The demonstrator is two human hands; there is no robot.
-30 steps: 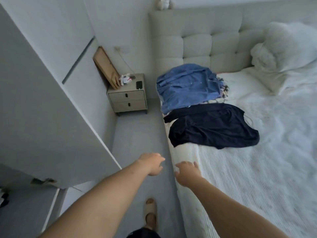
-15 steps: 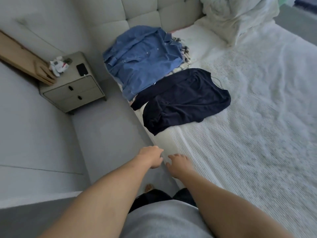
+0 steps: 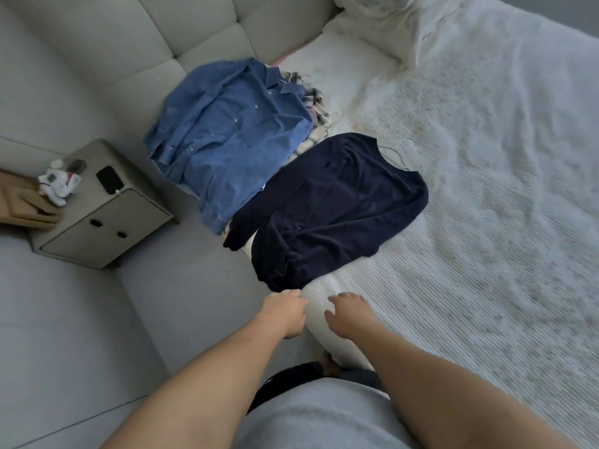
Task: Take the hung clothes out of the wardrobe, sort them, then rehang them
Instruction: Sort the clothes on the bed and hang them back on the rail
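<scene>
A blue denim shirt [image 3: 227, 137] lies on top of a small pile at the bed's left edge, with a plaid garment [image 3: 316, 108] showing from under it. A dark navy top [image 3: 334, 202] lies flat just in front of that pile, and a thin wire hanger [image 3: 400, 150] sticks out at its neck. My left hand [image 3: 285, 311] reaches forward just short of the navy top's lower hem, fingers loosely curled and holding nothing. My right hand [image 3: 348, 314] hovers beside it over the white bedspread [image 3: 470, 254], fingers relaxed and empty.
A beige nightstand [image 3: 107, 218] stands left of the bed with a black phone [image 3: 108, 179] and a small plush toy [image 3: 58, 184] on top. A padded headboard [image 3: 181, 30] runs behind the pile. White pillows [image 3: 389, 24] sit at the bed's head. Grey floor lies between nightstand and bed.
My view has swung from the wardrobe side toward the bed and tilted down. Both hands have moved forward, closer to the navy top's hem, still empty.
</scene>
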